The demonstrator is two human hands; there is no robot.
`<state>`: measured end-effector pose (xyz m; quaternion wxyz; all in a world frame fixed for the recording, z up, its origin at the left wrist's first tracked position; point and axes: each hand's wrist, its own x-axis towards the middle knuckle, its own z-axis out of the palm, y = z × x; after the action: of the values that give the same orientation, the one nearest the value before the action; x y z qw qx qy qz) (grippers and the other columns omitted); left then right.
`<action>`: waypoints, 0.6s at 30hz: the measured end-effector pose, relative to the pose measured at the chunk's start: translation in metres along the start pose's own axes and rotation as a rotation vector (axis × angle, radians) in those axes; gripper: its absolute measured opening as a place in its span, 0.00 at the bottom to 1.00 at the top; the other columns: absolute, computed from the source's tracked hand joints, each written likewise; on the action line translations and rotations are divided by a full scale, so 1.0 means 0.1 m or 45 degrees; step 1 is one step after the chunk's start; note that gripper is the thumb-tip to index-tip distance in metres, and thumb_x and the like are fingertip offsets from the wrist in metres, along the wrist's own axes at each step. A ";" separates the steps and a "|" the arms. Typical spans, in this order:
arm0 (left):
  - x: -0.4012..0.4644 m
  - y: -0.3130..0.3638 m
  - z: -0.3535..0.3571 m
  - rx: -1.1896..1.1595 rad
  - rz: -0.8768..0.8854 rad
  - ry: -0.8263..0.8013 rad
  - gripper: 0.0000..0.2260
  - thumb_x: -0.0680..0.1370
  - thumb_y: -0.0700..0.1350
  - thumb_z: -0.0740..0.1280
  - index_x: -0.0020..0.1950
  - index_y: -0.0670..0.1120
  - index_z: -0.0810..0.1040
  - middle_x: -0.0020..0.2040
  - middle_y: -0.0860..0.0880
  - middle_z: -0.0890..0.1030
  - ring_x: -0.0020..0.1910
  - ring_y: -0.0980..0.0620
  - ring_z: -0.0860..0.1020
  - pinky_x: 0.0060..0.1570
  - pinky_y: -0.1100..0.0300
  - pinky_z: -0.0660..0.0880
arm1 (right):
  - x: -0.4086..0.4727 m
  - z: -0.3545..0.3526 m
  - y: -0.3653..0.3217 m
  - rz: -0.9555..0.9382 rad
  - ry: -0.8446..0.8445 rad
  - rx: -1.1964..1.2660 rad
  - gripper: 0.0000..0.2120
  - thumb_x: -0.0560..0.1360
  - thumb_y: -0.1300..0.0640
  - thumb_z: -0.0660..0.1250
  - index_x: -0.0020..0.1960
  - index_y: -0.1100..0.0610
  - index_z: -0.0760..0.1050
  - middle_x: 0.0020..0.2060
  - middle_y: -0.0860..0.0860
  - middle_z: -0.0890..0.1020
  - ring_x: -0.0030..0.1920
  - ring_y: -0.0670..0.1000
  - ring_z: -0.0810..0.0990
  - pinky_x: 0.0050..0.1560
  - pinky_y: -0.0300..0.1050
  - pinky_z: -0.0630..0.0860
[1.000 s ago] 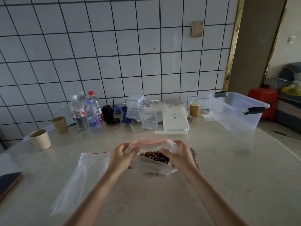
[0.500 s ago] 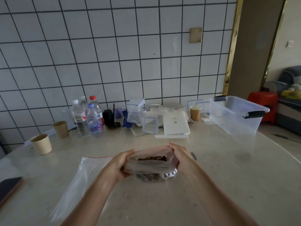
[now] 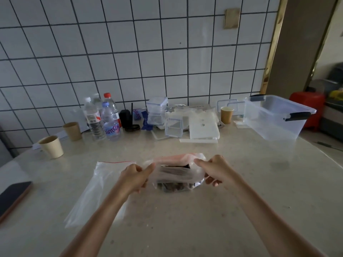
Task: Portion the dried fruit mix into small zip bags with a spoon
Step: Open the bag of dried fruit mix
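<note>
surroundings: empty zip bag (image 3: 96, 190) flat on table (image 3: 241, 182), just left of left forearm; phone (image 3: 13, 195) at left edge; paper cups (image 3: 52, 147), water bottles (image 3: 104, 119), small clear boxes (image 3: 156, 113) along tiled wall; clear storage bin (image 3: 276, 115) far right
task thing: bag of dried fruit mix (image 3: 174, 175), table centre between both hands, mouth with pink strip pulled open, dark fruit inside
left hand (image 3: 134, 176): pinches bag's left rim, thumb on top, fingers curled under
right hand (image 3: 213, 170): pinches right rim, fingers curled
pose: both forearms reach forward from bottom, hands apart, plastic stretched between
spoon: not visible
</note>
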<state>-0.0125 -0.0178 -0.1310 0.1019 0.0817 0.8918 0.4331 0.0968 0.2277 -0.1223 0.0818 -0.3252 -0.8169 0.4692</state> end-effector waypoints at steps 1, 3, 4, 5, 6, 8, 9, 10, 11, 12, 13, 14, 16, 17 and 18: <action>-0.02 0.01 0.00 -0.097 -0.047 -0.051 0.24 0.78 0.64 0.70 0.48 0.42 0.82 0.40 0.46 0.86 0.37 0.48 0.86 0.32 0.58 0.79 | -0.02 0.01 0.01 0.001 -0.011 0.034 0.19 0.77 0.50 0.69 0.45 0.68 0.81 0.38 0.60 0.87 0.25 0.52 0.82 0.26 0.41 0.74; -0.05 0.03 -0.01 -0.297 -0.152 -0.137 0.21 0.79 0.60 0.71 0.50 0.41 0.84 0.41 0.45 0.88 0.36 0.50 0.86 0.30 0.59 0.79 | -0.04 0.03 0.02 -0.013 -0.009 0.136 0.15 0.79 0.58 0.67 0.46 0.71 0.81 0.38 0.63 0.87 0.26 0.53 0.83 0.26 0.42 0.74; -0.05 0.03 -0.01 -0.393 -0.186 -0.164 0.18 0.80 0.56 0.72 0.51 0.40 0.84 0.41 0.44 0.88 0.36 0.49 0.86 0.30 0.59 0.80 | -0.05 0.04 0.03 -0.026 -0.005 0.188 0.13 0.79 0.61 0.66 0.45 0.72 0.80 0.38 0.64 0.86 0.27 0.53 0.83 0.26 0.42 0.74; -0.05 0.03 0.00 -0.507 -0.205 -0.183 0.14 0.80 0.51 0.73 0.51 0.39 0.84 0.39 0.44 0.88 0.35 0.49 0.86 0.31 0.59 0.81 | -0.05 0.05 0.04 -0.041 -0.004 0.249 0.11 0.79 0.63 0.66 0.44 0.71 0.80 0.37 0.64 0.86 0.28 0.53 0.83 0.25 0.42 0.73; -0.04 0.03 0.02 -0.628 -0.212 -0.198 0.09 0.80 0.45 0.73 0.50 0.38 0.84 0.37 0.44 0.87 0.34 0.50 0.85 0.30 0.59 0.81 | -0.06 0.06 0.05 -0.044 -0.006 0.329 0.09 0.78 0.65 0.67 0.43 0.71 0.79 0.36 0.64 0.85 0.28 0.53 0.83 0.25 0.42 0.74; -0.04 0.03 0.04 -0.873 -0.222 -0.241 0.03 0.80 0.35 0.71 0.47 0.37 0.82 0.34 0.44 0.86 0.30 0.51 0.84 0.30 0.60 0.82 | -0.06 0.07 0.07 0.000 -0.034 0.564 0.07 0.76 0.69 0.68 0.41 0.72 0.80 0.34 0.63 0.84 0.28 0.55 0.84 0.26 0.43 0.77; -0.04 0.03 0.05 -1.004 -0.245 -0.277 0.03 0.80 0.32 0.69 0.47 0.36 0.82 0.35 0.43 0.86 0.30 0.52 0.85 0.31 0.60 0.83 | -0.07 0.07 0.08 0.036 -0.061 0.697 0.06 0.75 0.71 0.68 0.40 0.72 0.81 0.34 0.64 0.84 0.28 0.56 0.84 0.28 0.44 0.79; -0.04 0.02 0.06 -1.133 -0.282 -0.319 0.04 0.80 0.31 0.68 0.48 0.35 0.82 0.36 0.43 0.86 0.30 0.51 0.85 0.33 0.60 0.84 | -0.08 0.08 0.08 0.080 -0.087 0.833 0.05 0.74 0.72 0.68 0.41 0.71 0.81 0.36 0.65 0.84 0.30 0.57 0.85 0.30 0.45 0.81; -0.04 0.01 0.06 -1.262 -0.328 -0.361 0.04 0.81 0.30 0.67 0.48 0.35 0.82 0.37 0.42 0.86 0.31 0.50 0.86 0.36 0.58 0.85 | -0.08 0.08 0.08 0.117 -0.098 0.969 0.02 0.75 0.72 0.68 0.45 0.71 0.79 0.39 0.66 0.85 0.31 0.58 0.86 0.32 0.48 0.83; -0.03 -0.01 0.06 -1.381 -0.371 -0.396 0.05 0.81 0.30 0.66 0.49 0.34 0.81 0.38 0.40 0.86 0.32 0.49 0.86 0.38 0.57 0.85 | -0.08 0.09 0.08 0.153 -0.100 1.104 0.03 0.77 0.72 0.67 0.49 0.69 0.75 0.41 0.66 0.85 0.33 0.59 0.86 0.34 0.51 0.84; -0.02 -0.02 0.07 -1.496 -0.402 -0.419 0.06 0.81 0.29 0.64 0.49 0.34 0.81 0.39 0.39 0.86 0.32 0.48 0.86 0.40 0.55 0.84 | -0.06 0.10 0.10 0.186 -0.114 1.242 0.06 0.78 0.72 0.66 0.50 0.65 0.71 0.40 0.66 0.85 0.33 0.58 0.86 0.35 0.54 0.85; -0.01 -0.03 0.08 -1.594 -0.418 -0.430 0.07 0.82 0.29 0.62 0.50 0.34 0.80 0.39 0.38 0.86 0.33 0.46 0.86 0.40 0.54 0.84 | -0.05 0.11 0.12 0.217 -0.141 1.372 0.07 0.79 0.72 0.65 0.50 0.63 0.69 0.38 0.64 0.85 0.33 0.58 0.86 0.36 0.55 0.85; 0.00 -0.05 0.14 -1.747 -0.423 -0.416 0.10 0.81 0.29 0.59 0.48 0.34 0.79 0.38 0.38 0.85 0.33 0.44 0.86 0.35 0.52 0.85 | -0.06 0.14 0.13 0.283 -0.196 1.550 0.03 0.82 0.71 0.61 0.54 0.67 0.72 0.36 0.62 0.85 0.32 0.58 0.86 0.34 0.55 0.86; 0.01 -0.05 0.17 -1.801 -0.424 -0.408 0.11 0.81 0.28 0.57 0.47 0.34 0.78 0.38 0.38 0.84 0.33 0.43 0.85 0.33 0.52 0.85 | -0.05 0.16 0.14 0.312 -0.184 1.616 0.10 0.82 0.70 0.60 0.62 0.70 0.72 0.37 0.63 0.84 0.33 0.58 0.85 0.33 0.54 0.85; 0.02 -0.06 0.21 -1.837 -0.429 -0.397 0.12 0.79 0.28 0.55 0.47 0.34 0.77 0.39 0.39 0.82 0.35 0.43 0.84 0.33 0.52 0.85 | -0.03 0.19 0.14 0.338 -0.147 1.667 0.18 0.82 0.71 0.58 0.71 0.68 0.68 0.38 0.63 0.83 0.34 0.59 0.85 0.31 0.54 0.85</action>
<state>-0.0091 -0.0053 -0.1483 0.3199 -0.0823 0.3629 0.8713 0.0979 0.2173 -0.1435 0.1598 -0.2807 -0.3198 0.8907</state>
